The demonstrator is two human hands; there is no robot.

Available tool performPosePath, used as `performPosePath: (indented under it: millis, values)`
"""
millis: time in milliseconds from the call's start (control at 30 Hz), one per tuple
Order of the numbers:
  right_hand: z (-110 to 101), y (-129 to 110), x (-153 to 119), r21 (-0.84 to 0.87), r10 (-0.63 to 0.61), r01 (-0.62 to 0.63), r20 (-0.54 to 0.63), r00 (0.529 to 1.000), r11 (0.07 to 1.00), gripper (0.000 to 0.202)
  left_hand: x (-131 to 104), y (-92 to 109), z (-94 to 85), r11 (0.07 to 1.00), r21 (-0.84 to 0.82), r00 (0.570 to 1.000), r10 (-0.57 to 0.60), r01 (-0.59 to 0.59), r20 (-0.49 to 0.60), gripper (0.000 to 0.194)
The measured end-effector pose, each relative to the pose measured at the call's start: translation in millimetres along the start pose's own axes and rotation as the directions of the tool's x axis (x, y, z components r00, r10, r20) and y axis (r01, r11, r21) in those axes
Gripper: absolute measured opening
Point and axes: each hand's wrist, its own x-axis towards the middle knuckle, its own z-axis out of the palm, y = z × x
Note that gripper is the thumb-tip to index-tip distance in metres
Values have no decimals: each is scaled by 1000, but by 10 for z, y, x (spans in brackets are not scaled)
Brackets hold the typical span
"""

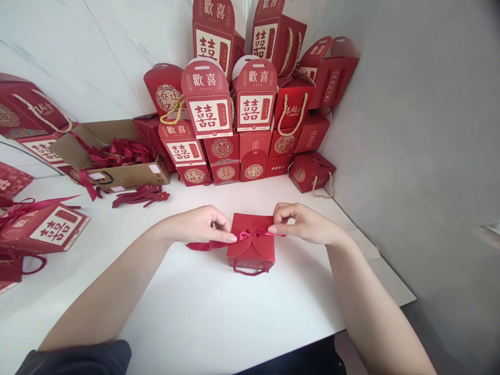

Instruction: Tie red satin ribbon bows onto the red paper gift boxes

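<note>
Ribbon (244, 236): the red one lay across the top of the small red box (263, 249), its long axis running roughly 9 to 3 o'clock, knotted near the middle, with a loose tail out at 9.
Red box: sat on the white table (195, 302), at 12 o'clock from the body, rope handle (250, 273) drooping on its 6 o'clock side.
Left hand (203, 224): pinching the ribbon by the box's left edge, so the knot was at 3 o'clock from that grip.
Right hand (297, 221): pinching the ribbon too, with the knot at 9 o'clock. Honestly both were close, but I'd say this one was slightly nearer.
Ribbon count: one on the box, plus one loose bundle (140, 196) at 10 o'clock; couldn't count its strands, tbh.
Carton (128, 178): just one, 10 o'clock, more ribbons heaped inside.
Pile: lots of gift boxes around 12 o'clock, too overlapped to total. Two matching white-label boxes (213, 115) fronted the middle, and one small handled box (310, 172) sat at 1 to 2 o'clock.
</note>
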Motion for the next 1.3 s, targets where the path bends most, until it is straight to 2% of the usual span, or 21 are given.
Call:
performPosePath:
  millis: [133, 300, 467, 567, 733, 833, 933, 1033, 1167, 1300]
  values:
    - [10, -18, -20, 118, 75, -83, 66, 995, 990, 35, 14, -11, 4, 995, -98, 999, 23, -20, 25, 33]
    - [-38, 53, -38, 180, 137, -168, 172, 976, 969, 35, 31, -86, -72, 998, -69, 998, 16, -11, 63, 26]
    - [-62, 122, -8, 206, 159, -189, 155, 975, 960, 35, 58, -210, -176, 998, -62, 983, -11, 23, 185, 16]
    - [-64, 142, 15, 214, 165, -190, 130, 978, 958, 36, 49, -257, -250, 998, -56, 979, 26, -15, 202, 15]
    - [-46, 162, 43, 198, 139, -155, 92, 986, 968, 36, 41, -222, -256, 943, -186, 948, 298, -275, 108, 13]
    - [-4, 160, 71, 185, 141, -154, 83, 987, 971, 35, 79, -173, -150, 892, -313, 930, 361, -325, 65, 16]
    - [27, 162, 100, 180, 154, -165, 71, 985, 970, 37, 142, -173, -42, 853, -446, 943, 329, -272, 56, 24]
    - [6, 171, 99, 163, 152, -165, 88, 984, 973, 38, 203, -199, 24, 817, -521, 964, 260, -246, -48, 28]
    - [-71, 157, 28, 202, 138, -163, 134, 981, 966, 35, 236, -175, 72, 829, -513, 974, 175, -224, -143, 25]
    - [-39, 93, -28, 338, -7, -31, 113, 994, 941, 27, 210, -94, 118, 874, -438, 973, 147, -211, -176, 33]
